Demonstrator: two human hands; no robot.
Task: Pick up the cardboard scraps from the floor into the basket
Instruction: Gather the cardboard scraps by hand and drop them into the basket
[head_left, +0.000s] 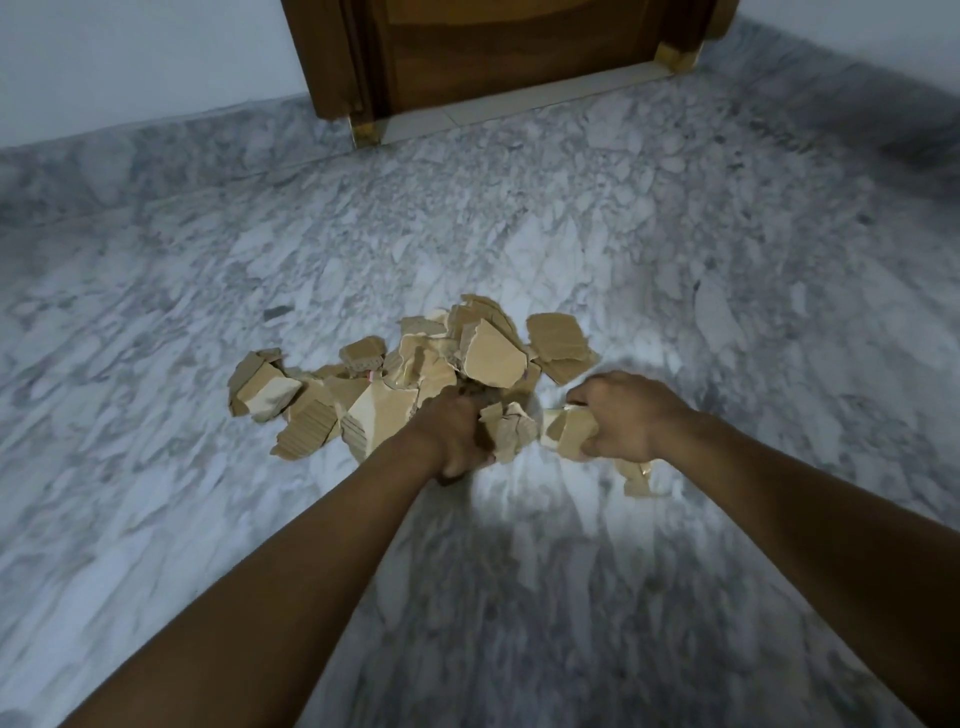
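A heap of torn tan cardboard scraps (415, 374) lies on the marble floor in the middle of the head view. My left hand (454, 439) is at the heap's near edge, its fingers curled round a bunch of scraps (511, 431). My right hand (623, 415) is just right of it, gripping several scraps (569, 431). One loose scrap (636, 480) lies on the floor under my right wrist. No basket is in view.
Grey-white marble floor (467, 597) spreads all round the heap. A brown wooden door (509, 47) with its frame and a pale threshold stands at the far end. White walls meet the floor at the left and right.
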